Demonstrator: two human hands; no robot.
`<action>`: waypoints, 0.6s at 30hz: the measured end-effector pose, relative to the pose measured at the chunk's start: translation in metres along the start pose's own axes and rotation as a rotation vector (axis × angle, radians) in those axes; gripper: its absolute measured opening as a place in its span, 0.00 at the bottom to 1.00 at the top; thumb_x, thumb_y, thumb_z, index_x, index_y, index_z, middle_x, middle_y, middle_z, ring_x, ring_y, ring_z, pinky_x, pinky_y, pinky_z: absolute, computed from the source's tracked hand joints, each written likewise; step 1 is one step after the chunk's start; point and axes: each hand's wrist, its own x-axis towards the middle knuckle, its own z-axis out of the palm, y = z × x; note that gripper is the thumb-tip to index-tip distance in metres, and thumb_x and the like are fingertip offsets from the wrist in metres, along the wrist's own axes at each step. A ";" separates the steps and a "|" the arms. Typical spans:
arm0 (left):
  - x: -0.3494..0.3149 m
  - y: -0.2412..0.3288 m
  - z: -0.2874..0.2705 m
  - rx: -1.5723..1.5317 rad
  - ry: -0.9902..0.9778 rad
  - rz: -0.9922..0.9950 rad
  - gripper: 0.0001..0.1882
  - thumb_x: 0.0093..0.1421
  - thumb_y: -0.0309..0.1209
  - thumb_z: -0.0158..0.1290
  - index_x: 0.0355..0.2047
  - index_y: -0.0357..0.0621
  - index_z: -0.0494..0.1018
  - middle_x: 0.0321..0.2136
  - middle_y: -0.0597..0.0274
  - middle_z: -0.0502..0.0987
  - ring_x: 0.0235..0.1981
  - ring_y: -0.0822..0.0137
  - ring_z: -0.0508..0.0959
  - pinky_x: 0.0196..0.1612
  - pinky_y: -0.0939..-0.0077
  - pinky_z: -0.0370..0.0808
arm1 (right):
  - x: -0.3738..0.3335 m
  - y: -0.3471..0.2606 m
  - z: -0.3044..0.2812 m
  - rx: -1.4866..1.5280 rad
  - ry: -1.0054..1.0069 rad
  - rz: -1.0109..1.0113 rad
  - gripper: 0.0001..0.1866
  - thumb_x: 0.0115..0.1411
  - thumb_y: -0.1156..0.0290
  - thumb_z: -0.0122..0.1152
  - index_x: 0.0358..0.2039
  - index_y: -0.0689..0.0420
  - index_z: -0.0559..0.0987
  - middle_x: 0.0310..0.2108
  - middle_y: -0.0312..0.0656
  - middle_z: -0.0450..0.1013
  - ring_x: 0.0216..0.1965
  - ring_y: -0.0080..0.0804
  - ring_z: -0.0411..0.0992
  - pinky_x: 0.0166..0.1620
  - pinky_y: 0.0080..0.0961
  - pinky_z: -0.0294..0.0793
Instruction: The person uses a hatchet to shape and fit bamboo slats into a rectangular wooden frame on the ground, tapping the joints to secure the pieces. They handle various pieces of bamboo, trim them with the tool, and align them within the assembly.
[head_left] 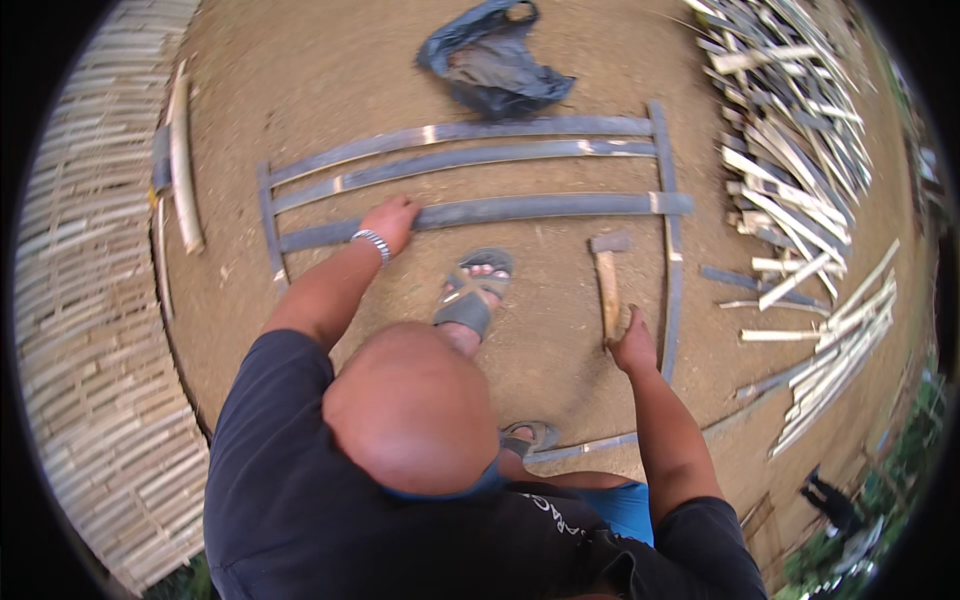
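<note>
Dark bamboo slats lie on the ground as a frame, with several crosswise slats between two side slats. My left hand [392, 225], a banded bracelet at its wrist, grips the nearest crosswise slat [540, 207] left of its middle, fingers bent over it. The slat's right end overlaps the right side slat [672, 290]. Inside the frame, my right hand [635, 345] has its fingers at the lower end of the wooden handle of a hammer [608, 285], thumb raised. The hammer's dull metal head points away from me. How firmly those fingers close is partly hidden.
A crumpled black plastic bag [495, 60] lies beyond the frame. Split bamboo strips [790, 150] are heaped at the right, with a smaller pile [840, 360] nearer. A woven bamboo panel [100, 300] runs along the left, beside a bamboo piece [183, 160]. My sandalled foot [475, 295] stands inside the frame.
</note>
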 end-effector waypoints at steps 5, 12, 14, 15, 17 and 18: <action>-0.004 0.004 -0.016 -0.023 -0.051 -0.119 0.31 0.54 0.34 0.68 0.58 0.50 0.71 0.52 0.51 0.74 0.55 0.48 0.75 0.57 0.56 0.75 | 0.015 0.031 -0.002 0.082 0.218 0.034 0.47 0.55 0.62 0.73 0.70 0.53 0.57 0.63 0.60 0.63 0.64 0.59 0.64 0.64 0.46 0.68; 0.021 0.050 -0.022 0.054 0.051 0.123 0.33 0.54 0.41 0.67 0.59 0.47 0.71 0.56 0.53 0.72 0.58 0.50 0.72 0.60 0.57 0.71 | 0.055 0.069 -0.019 0.115 0.508 0.096 0.43 0.56 0.65 0.70 0.68 0.55 0.60 0.62 0.55 0.63 0.63 0.57 0.64 0.64 0.46 0.67; 0.041 0.071 -0.018 0.036 0.079 0.208 0.33 0.55 0.41 0.66 0.60 0.48 0.70 0.57 0.54 0.71 0.60 0.52 0.71 0.61 0.57 0.70 | 0.066 0.068 -0.026 0.135 0.501 0.111 0.43 0.55 0.66 0.70 0.69 0.54 0.60 0.62 0.54 0.63 0.63 0.56 0.64 0.64 0.46 0.68; 0.052 0.084 -0.018 0.046 0.062 0.249 0.33 0.55 0.40 0.66 0.60 0.48 0.69 0.57 0.54 0.71 0.60 0.52 0.70 0.61 0.57 0.70 | 0.069 0.067 -0.029 0.126 0.457 0.134 0.41 0.56 0.67 0.68 0.69 0.53 0.60 0.62 0.53 0.64 0.63 0.55 0.64 0.64 0.46 0.68; 0.072 0.114 -0.024 0.065 0.028 0.327 0.34 0.56 0.39 0.65 0.62 0.48 0.68 0.58 0.54 0.70 0.61 0.53 0.70 0.61 0.58 0.69 | 0.067 0.054 -0.045 0.107 0.368 0.177 0.40 0.58 0.69 0.65 0.69 0.52 0.59 0.62 0.52 0.64 0.63 0.54 0.65 0.63 0.46 0.69; 0.079 0.125 -0.024 0.072 -0.012 0.337 0.35 0.56 0.39 0.65 0.63 0.49 0.67 0.58 0.55 0.70 0.61 0.53 0.69 0.61 0.57 0.70 | 0.067 0.050 -0.049 0.108 0.334 0.198 0.38 0.59 0.70 0.62 0.70 0.51 0.59 0.62 0.52 0.64 0.63 0.54 0.65 0.63 0.46 0.69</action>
